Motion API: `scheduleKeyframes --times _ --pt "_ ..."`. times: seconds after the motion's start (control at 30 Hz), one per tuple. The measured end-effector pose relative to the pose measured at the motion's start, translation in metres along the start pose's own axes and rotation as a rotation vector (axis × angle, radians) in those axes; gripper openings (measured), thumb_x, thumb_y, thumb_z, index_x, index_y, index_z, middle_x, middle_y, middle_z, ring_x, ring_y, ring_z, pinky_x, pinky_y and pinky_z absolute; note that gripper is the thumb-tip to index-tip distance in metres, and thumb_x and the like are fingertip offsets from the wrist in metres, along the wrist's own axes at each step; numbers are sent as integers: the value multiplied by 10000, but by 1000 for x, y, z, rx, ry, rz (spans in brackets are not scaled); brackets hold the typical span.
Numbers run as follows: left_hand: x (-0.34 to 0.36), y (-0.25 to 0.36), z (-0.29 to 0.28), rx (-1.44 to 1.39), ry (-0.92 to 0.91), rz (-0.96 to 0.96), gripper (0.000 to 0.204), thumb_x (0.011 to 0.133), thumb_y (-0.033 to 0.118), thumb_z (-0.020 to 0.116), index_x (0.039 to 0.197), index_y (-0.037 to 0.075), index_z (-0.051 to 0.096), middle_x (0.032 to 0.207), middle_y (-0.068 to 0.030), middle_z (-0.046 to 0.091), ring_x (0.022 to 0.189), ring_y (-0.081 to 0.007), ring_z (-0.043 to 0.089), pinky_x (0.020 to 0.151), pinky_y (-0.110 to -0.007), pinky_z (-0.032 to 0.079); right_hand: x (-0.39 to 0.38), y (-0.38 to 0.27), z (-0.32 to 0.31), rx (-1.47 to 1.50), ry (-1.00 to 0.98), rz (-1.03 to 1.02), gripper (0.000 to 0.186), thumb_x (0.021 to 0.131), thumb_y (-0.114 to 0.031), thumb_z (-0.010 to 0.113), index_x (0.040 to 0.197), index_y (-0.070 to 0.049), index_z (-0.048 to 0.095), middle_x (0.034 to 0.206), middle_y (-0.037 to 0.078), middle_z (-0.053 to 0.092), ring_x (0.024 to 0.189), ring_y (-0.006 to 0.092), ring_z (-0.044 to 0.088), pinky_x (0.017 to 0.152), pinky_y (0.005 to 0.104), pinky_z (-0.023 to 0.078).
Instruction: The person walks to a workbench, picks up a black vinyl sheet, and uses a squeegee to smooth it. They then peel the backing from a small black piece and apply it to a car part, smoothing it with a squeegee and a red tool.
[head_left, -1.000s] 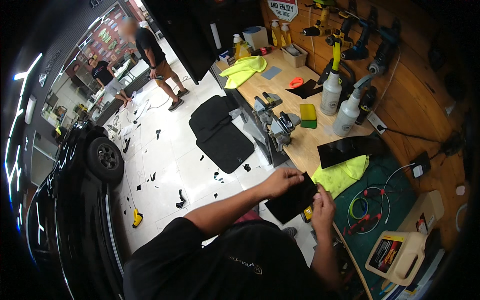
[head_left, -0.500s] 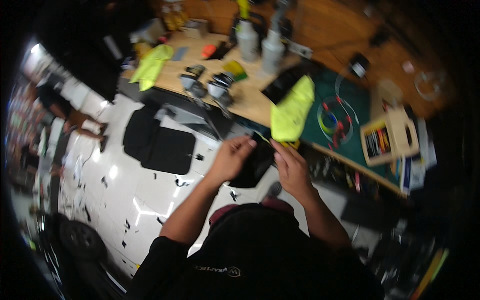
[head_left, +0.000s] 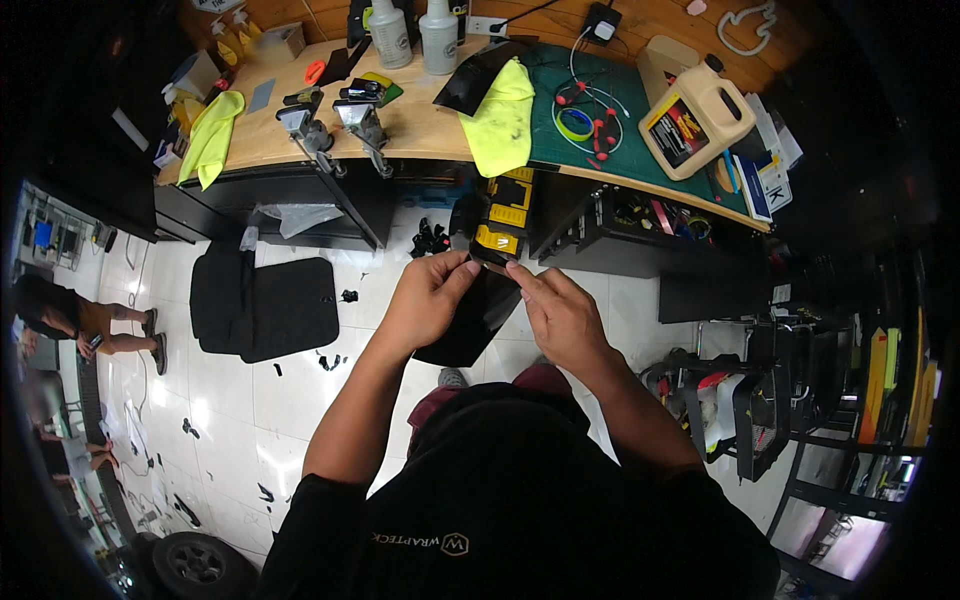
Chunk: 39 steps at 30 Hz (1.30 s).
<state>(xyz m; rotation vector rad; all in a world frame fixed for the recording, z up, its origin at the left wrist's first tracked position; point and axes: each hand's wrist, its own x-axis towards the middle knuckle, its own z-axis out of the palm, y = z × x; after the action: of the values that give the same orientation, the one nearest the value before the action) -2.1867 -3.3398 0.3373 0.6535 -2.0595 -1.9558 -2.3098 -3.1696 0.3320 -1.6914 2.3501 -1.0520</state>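
Note:
My left hand (head_left: 435, 300) pinches the top edge of a glossy black sheet (head_left: 465, 330) that hangs down between my hands. My right hand (head_left: 560, 315) holds the same edge at its fingertips, index finger reaching toward my left thumb; a thin light strip shows along that edge. Just beyond my hands are yellow-and-black cases (head_left: 505, 215) under the bench. Above them, a yellow cloth (head_left: 500, 130) hangs over the bench edge beside another black sheet (head_left: 460, 95).
The bench (head_left: 260, 140) carries clamps (head_left: 360, 120), spray bottles (head_left: 390, 35), a green mat and a beige jug (head_left: 690, 125). Black mats (head_left: 280, 305) and scraps lie on the floor. A wheeled rack (head_left: 745, 415) stands right; two people (head_left: 75, 325) are at left, near a wheel.
My view has swung right to face the bench, so the people and car now sit at the far left. Both hands still hold the black sheet, with my right index finger now stretched along its edge.

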Motion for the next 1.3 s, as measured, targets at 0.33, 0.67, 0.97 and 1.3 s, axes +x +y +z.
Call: scheduleKeyframes --times 0.33,0.67,0.97,1.3 --pt "5 5 77 105 -50 -2 195 981 147 541 976 -4 663 767 69 575 700 -18 450 624 -210 377 -54 28 -53 -17 -61 122 432 879 -40 564 1307 -96 557 869 112 560 778 273 616 706 384 521" --pt "17 29 160 219 -120 -51 207 979 163 547 974 -7 665 734 74 541 659 -20 408 591 -211 341 -98 83 -88 -127 57 93 478 839 -38 609 1309 -113 566 851 87 535 760 237 599 670 364 528" --pt "11 8 154 -127 -113 -229 131 949 143 597 933 40 676 793 51 631 681 -33 520 641 -193 405 -97 112 -112 -177 192 178 438 855 -28 594 1289 -89 579 844 87 548 734 252 603 654 376 523" --pt "-27 2 93 -313 44 -110 163 941 114 595 1050 21 673 860 23 653 801 -36 564 742 -190 443 -62 39 -59 102 68 14 332 879 -68 597 1211 -55 600 847 136 591 763 275 630 650 388 511"
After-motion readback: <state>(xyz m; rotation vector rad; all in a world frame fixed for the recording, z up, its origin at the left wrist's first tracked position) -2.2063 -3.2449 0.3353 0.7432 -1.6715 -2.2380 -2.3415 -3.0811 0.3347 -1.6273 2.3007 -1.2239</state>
